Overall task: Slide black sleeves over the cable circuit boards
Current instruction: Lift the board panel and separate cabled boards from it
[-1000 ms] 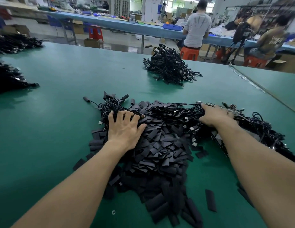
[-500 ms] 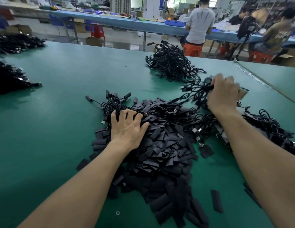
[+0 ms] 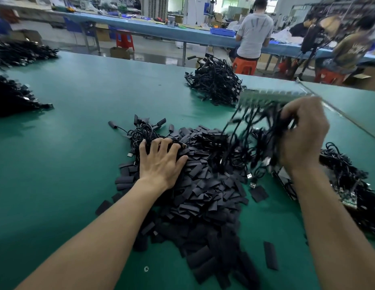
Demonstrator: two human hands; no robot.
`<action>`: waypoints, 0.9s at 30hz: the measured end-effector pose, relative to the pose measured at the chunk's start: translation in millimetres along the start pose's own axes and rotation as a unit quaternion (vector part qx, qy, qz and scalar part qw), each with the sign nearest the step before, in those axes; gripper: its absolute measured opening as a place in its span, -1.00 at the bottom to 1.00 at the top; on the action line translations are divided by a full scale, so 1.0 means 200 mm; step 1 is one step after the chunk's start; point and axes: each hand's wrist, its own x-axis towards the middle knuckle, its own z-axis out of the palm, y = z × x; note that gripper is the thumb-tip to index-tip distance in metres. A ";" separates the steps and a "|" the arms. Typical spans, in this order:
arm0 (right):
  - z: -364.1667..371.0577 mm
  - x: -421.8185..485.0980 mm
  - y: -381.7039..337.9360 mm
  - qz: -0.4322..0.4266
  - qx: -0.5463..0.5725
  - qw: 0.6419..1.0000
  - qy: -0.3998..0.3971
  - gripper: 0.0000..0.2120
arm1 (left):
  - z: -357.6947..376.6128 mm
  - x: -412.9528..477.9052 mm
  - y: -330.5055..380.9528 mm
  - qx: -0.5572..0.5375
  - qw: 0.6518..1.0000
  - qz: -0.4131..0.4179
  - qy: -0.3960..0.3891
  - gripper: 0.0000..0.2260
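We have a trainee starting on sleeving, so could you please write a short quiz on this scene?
1. True or false: the right hand grips cables held above the table.
2. Which hand rests on the sleeve pile?
3. The lone sleeve beside the right forearm lies: A on the table, B in a tray, C on a stool.
Key: 1 true; 2 left hand; 3 A.

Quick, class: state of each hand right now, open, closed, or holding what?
Left hand: open, fingers spread, pressing the heap of flat black sleeves.
Right hand: gripping a raised bundle of thin black cables.
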 end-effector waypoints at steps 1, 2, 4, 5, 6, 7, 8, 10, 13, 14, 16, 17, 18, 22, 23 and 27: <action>-0.01 -0.06 0.04 -0.031 -0.028 0.997 -0.063 -0.87 | -0.01 0.00 0.00 0.000 1.000 -0.002 0.003 -0.56; -0.01 -0.12 0.06 -0.033 -0.048 0.991 -0.122 -0.82 | -0.01 -0.01 0.00 0.002 1.000 -0.003 0.008 -0.56; -0.03 -0.22 0.09 -0.013 -0.068 0.974 -0.217 -0.73 | -0.02 -0.03 0.01 0.004 0.999 0.002 0.040 -0.57; -0.04 -0.27 0.09 0.005 -0.075 0.962 -0.264 -0.72 | -0.04 -0.04 0.01 -0.002 0.997 0.010 0.074 -0.58; -0.05 -0.31 0.09 0.018 -0.079 0.947 -0.310 -0.71 | -0.05 -0.05 0.02 -0.013 0.993 0.022 0.115 -0.59; -0.06 -0.35 0.09 0.029 -0.081 0.933 -0.350 -0.71 | -0.07 -0.05 0.05 -0.033 0.986 0.038 0.156 -0.60; -0.06 -0.38 0.09 0.033 -0.081 0.922 -0.378 -0.71 | -0.09 -0.06 0.08 -0.063 0.979 0.057 0.185 -0.60; -0.05 -0.44 0.08 0.034 -0.073 0.909 -0.408 -0.72 | -0.14 -0.04 0.17 -0.187 0.963 0.084 0.173 -0.59; -0.04 -0.48 0.04 0.025 -0.029 0.919 -0.393 -0.76 | -0.19 0.01 0.30 -0.416 0.907 0.055 0.032 -0.54; -0.04 -0.49 0.03 0.019 -0.010 0.924 -0.382 -0.76 | -0.21 0.03 0.33 -0.471 0.881 0.044 -0.002 -0.44; -0.05 -0.52 0.02 0.017 0.014 0.927 -0.375 -0.74 | -0.23 0.06 0.37 -0.523 0.850 0.043 -0.035 -0.28; -0.05 -0.53 0.01 0.017 0.019 0.927 -0.375 -0.74 | -0.24 0.08 0.38 -0.527 0.847 0.050 -0.048 -0.26; -0.04 -0.55 0.01 0.014 0.023 0.927 -0.373 -0.74 | -0.25 0.10 0.38 -0.528 0.845 0.056 -0.062 -0.30; 0.00 -0.58 0.01 0.048 0.070 0.933 -0.350 -0.72 | -0.25 0.15 0.38 -0.529 0.846 0.040 -0.048 -0.75; 0.01 -0.58 0.01 0.071 0.082 0.936 -0.334 -0.72 | -0.25 0.15 0.38 -0.530 0.846 0.036 -0.034 -0.82; 0.02 -0.56 0.03 0.132 0.085 0.960 -0.232 -0.63 | -0.26 0.13 0.36 -0.571 0.821 0.021 0.002 -0.87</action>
